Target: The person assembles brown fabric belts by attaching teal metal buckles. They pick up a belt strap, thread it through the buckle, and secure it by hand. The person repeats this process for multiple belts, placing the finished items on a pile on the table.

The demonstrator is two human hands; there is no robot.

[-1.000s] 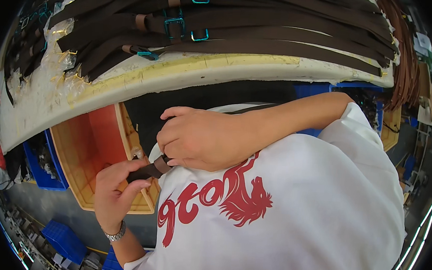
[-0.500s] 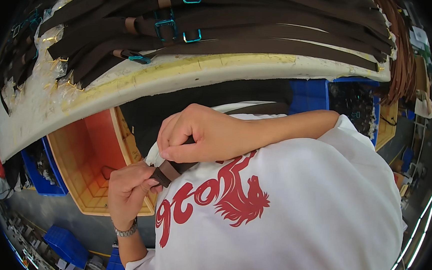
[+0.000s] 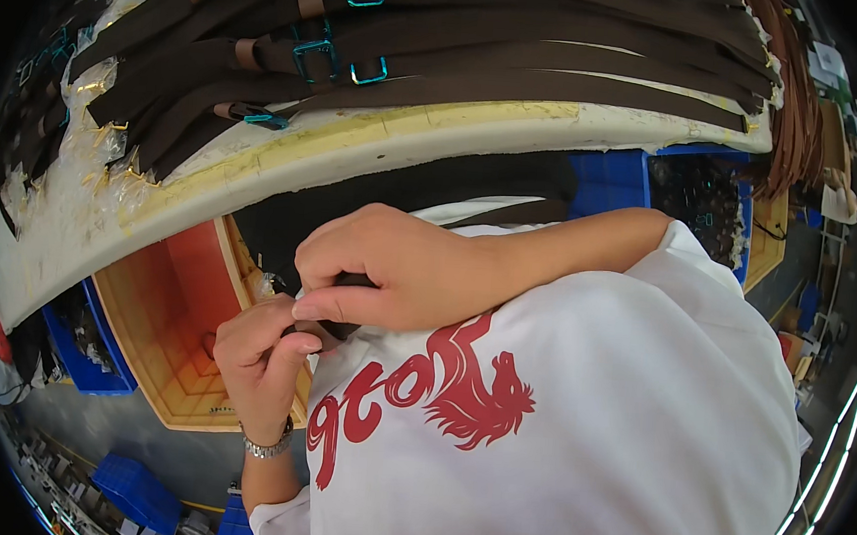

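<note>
My left hand [image 3: 261, 355], with a metal-band watch on its wrist, is closed on the end of a dark brown belt strap [image 3: 339, 330] in front of my white shirt. Just above and to its right, my right hand [image 3: 394, 270] is curled around the same strap, thumb and fingertips meeting my left fingers. Dark material shows in the gap of my right grip. Most of the strap, including its end, is hidden by the two hands. Beyond them, many similar dark brown straps [image 3: 522, 70] with teal buckles [image 3: 315, 61] and brown loops [image 3: 248, 53] lie on a table.
The pale table edge [image 3: 377, 155] curves across in front of me. A yellow-orange crate [image 3: 150, 347] stands below left beside a blue bin [image 3: 95, 349]. Another blue bin [image 3: 608, 181] is under the table at right. Reddish-brown strands [image 3: 794, 124] hang off the table's right end.
My right hand has shifted left and down to meet my left hand. The strap end and its brown loop, visible before, are now covered by my fingers.
</note>
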